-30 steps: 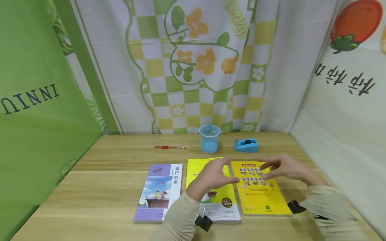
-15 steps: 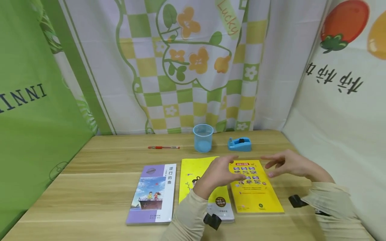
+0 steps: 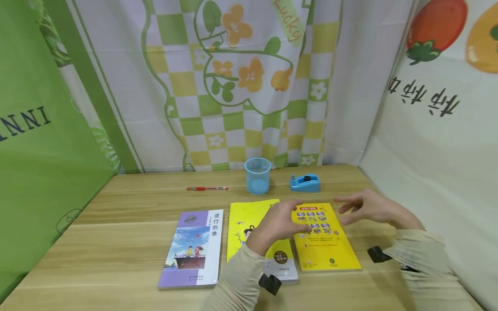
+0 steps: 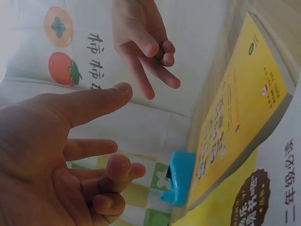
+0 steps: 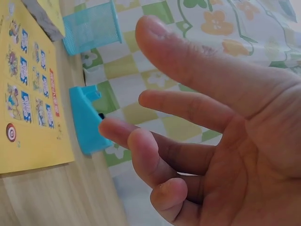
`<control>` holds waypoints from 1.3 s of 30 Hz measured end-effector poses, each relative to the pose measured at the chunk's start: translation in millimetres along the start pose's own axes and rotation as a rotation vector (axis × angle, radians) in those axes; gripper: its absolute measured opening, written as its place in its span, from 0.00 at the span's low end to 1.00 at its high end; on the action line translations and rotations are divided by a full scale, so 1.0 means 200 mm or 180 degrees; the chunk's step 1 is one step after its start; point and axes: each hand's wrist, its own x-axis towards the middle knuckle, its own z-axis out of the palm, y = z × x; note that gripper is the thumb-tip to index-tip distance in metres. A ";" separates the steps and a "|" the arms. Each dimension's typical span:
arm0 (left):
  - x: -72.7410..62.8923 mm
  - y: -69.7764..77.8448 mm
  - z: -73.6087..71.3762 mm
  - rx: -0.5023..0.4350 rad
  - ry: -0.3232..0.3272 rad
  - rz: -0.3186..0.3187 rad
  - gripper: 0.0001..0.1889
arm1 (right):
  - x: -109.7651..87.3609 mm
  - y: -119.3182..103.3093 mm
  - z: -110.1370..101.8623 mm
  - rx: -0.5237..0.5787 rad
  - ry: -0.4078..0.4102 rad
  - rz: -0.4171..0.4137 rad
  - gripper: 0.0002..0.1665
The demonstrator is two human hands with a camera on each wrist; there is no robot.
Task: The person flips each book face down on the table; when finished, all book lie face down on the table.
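Three books lie side by side on the wooden table. My left hand hovers over the middle book, a yellow one with a white lower part, and hides some of its cover. Its fingers are relaxed and hold nothing. My right hand hangs beside the upper right corner of the plain yellow book, thumb and fingers apart, palm facing the left hand. Both palms show bare in the wrist views. The purple and white book with a ship picture lies to the left, away from both hands.
Behind the books stand a light blue mesh cup and a blue tape dispenser. A red pen lies left of the cup. Printed curtains enclose the table at the back and both sides.
The head view has turned slightly right, so the books and table shift left in it. The right hand has drawn a little rightward from the right book, widening the gap between the hands.
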 end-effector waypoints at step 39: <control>0.03 -0.03 0.21 0.0991 -0.0204 -0.0255 0.42 | 0.12 0.21 0.13 -0.0237 -0.0105 0.0533 0.36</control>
